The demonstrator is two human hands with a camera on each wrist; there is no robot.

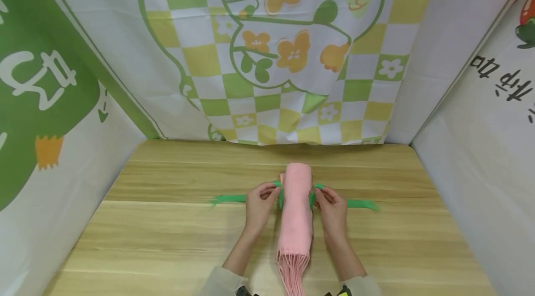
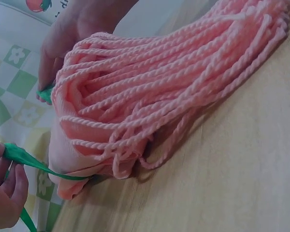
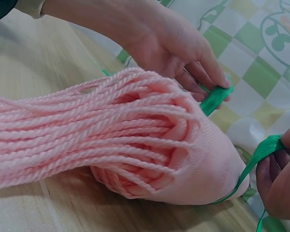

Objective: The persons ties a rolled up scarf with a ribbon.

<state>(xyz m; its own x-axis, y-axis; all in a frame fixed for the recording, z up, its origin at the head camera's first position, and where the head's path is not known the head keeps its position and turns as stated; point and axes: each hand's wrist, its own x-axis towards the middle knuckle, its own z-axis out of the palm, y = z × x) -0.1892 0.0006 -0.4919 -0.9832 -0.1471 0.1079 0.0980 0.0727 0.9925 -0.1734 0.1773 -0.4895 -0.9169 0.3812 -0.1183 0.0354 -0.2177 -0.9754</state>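
Fringe (image 1: 293,268) nearest, pink roll (image 1: 297,212) pointing lengthwise away, green ribbon (image 1: 362,204) crosswise

Scarf (image 1: 296,212) lies on the table (image 1: 167,235), long axis roughly 12–6, fringe (image 1: 293,268) at its 6 o'clock end. Ribbon (image 1: 230,199) passes crosswise under it, coming up at 9 into the left hand (image 1: 258,204) and at 3 into the right hand (image 1: 334,208), tails (image 1: 362,204) on the table beyond each hand. Curtain (image 1: 267,115) behind at 12, left wall (image 1: 79,184) at 9, right wall (image 1: 485,147) at 3.
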